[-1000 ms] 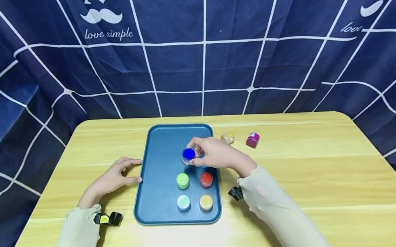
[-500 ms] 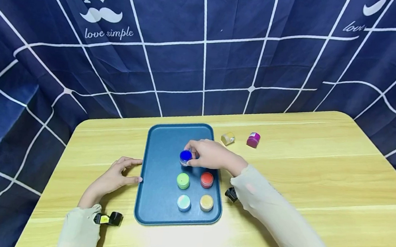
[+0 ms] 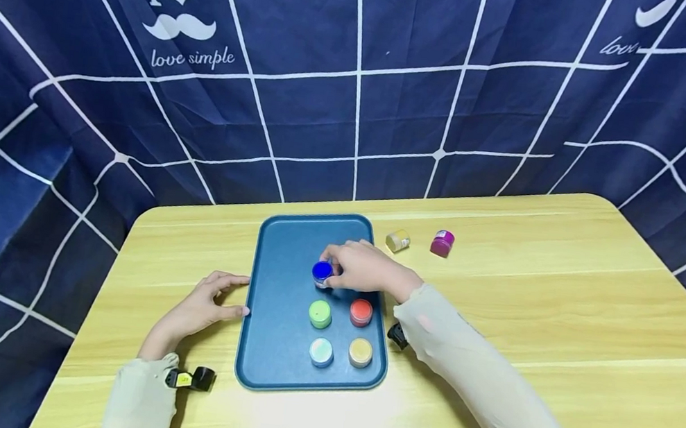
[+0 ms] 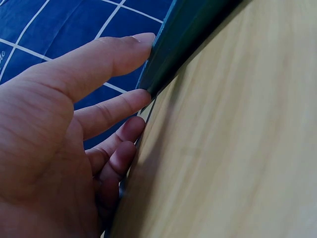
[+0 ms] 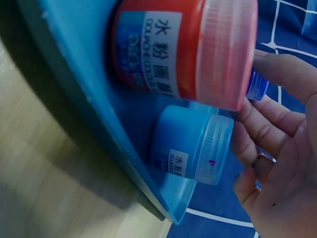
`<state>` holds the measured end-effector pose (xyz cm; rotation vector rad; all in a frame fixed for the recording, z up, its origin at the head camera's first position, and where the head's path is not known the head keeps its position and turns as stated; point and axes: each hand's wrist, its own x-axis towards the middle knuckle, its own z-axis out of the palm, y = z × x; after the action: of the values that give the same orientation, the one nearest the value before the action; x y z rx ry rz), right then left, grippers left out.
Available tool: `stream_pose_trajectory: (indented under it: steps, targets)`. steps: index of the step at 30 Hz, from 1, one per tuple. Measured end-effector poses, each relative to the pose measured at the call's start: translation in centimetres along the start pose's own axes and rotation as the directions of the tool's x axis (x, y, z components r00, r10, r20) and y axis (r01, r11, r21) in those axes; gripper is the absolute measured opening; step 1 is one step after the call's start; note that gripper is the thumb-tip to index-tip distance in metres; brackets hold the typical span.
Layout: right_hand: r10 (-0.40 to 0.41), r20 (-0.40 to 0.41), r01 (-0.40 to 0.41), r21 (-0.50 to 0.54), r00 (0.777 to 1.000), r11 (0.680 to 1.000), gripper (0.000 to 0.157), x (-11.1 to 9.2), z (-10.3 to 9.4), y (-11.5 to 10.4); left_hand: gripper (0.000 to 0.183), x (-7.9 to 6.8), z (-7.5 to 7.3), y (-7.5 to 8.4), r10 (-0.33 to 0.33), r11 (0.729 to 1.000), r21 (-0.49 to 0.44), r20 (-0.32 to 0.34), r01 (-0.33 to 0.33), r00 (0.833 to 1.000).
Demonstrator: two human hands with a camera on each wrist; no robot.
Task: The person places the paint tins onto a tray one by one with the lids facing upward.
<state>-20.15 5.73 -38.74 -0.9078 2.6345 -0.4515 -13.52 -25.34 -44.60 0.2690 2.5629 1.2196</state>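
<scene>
Right hand (image 3: 362, 266) has shifted slightly left and nearer the wearer over the past second, taking the dark blue jar (image 3: 322, 272) with it; left hand is steady at the tray (image 3: 270, 367). Right thumb and fingers pinch the jar at its side, lid up. Jar is over the tray, just beyond the green jar (image 3: 320, 314) and roughly in line with it; can't tell if its base touches down. Left hand (image 3: 201, 307) has thumb and index finger spread, both tips against the tray's left rim. Red jar (image 3: 360, 312) stands right of green; pale teal jar (image 3: 321, 353) and tan jar (image 3: 360, 352) make the near row. Right wrist view also shows a light blue jar (image 5: 190, 144) on the tray next to red; right hand hides it from the head view. Yellow jar (image 3: 398, 241) and purple jar (image 3: 442, 243) lie off the tray on the wooden table (image 3: 531, 276), past its far right corner, apart from each other. Navy cloth (image 3: 303, 119) with white lines hangs behind.
</scene>
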Motion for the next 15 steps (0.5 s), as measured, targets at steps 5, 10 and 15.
stream_pose_trajectory:
  steps: [5, 10, 15]
  targets:
    - [-0.004, 0.005, 0.005, -0.044, 1.0, 0.999, 0.039, 0.14, 0.21, -0.1, 0.063, 0.0, 0.09, -0.09, 0.0, 1.0, -0.001, 0.0, 0.0, 1.0]
    - [0.002, -0.004, -0.002, -0.067, 1.0, 0.998, 0.038, 0.23, 0.35, 0.12, 0.063, 0.05, 0.02, -0.09, -0.006, 1.0, 0.004, 0.0, 0.006, 1.0]
    - [0.014, -0.007, -0.014, -0.026, 1.0, 1.0, 0.036, 0.21, 0.38, 0.38, 0.063, 0.08, -0.08, -0.1, -0.015, 1.0, 0.006, 0.005, 0.015, 1.0]
